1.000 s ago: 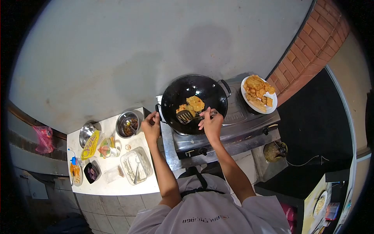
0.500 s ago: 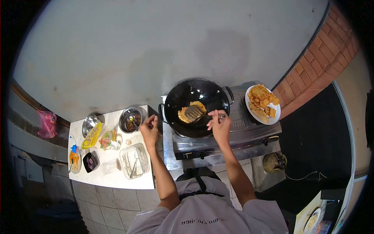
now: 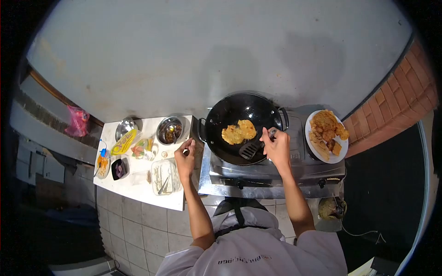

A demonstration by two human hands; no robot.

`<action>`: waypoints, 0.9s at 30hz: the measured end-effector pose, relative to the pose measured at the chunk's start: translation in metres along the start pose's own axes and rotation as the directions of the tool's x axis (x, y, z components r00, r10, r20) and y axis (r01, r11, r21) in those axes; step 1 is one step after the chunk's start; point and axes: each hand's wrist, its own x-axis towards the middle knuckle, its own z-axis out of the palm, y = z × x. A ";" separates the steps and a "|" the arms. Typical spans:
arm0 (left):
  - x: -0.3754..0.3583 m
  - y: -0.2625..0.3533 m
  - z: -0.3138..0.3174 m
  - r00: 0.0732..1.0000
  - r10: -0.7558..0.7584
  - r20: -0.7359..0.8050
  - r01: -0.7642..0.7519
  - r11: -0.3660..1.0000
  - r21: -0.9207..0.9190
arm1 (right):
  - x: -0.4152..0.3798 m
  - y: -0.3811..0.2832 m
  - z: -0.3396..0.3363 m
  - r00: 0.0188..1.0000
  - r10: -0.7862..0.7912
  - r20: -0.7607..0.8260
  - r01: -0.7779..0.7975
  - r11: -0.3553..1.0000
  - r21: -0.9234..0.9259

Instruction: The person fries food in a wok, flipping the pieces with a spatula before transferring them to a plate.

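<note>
The black wok (image 3: 216, 142) sits on the stove, with two joined pieces of golden fried food (image 3: 238, 132) in it. My right hand (image 3: 277, 146) grips the spatula (image 3: 250, 150) by its handle, over the wok's right side. The slotted head rests low in the wok, just below the food and apart from it. My left hand (image 3: 185, 161) is held with curled fingers, left of the wok and below its left handle. Nothing shows in it. A white plate (image 3: 310, 138) to the right of the wok holds several fried pieces (image 3: 324, 124).
On the white table (image 3: 142, 187) at the left are metal bowls (image 3: 170, 130), a yellow packet (image 3: 124, 141), a glass container with a spoon (image 3: 165, 177) and a small black bowl (image 3: 119, 169). A gas cylinder (image 3: 332, 208) stands beneath the stove's right end.
The spatula head has come off the food and moved down and right within the wok. More of the food's top now shows. The whole view has shifted.
</note>
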 end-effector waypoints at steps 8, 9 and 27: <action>-0.028 0.005 -0.001 0.997 -0.067 -0.047 0.068 0.997 0.021 | 0.012 0.022 0.008 0.991 0.131 0.022 -0.133 0.976 0.173; -0.030 0.006 0.001 0.998 -0.048 -0.050 0.049 0.999 0.005 | 0.012 0.027 0.010 0.991 0.130 0.027 -0.133 0.975 0.178; -0.026 0.003 -0.014 0.999 -0.008 -0.047 0.008 1.000 0.004 | 0.001 0.037 0.032 0.978 0.135 -0.158 -0.104 0.976 0.192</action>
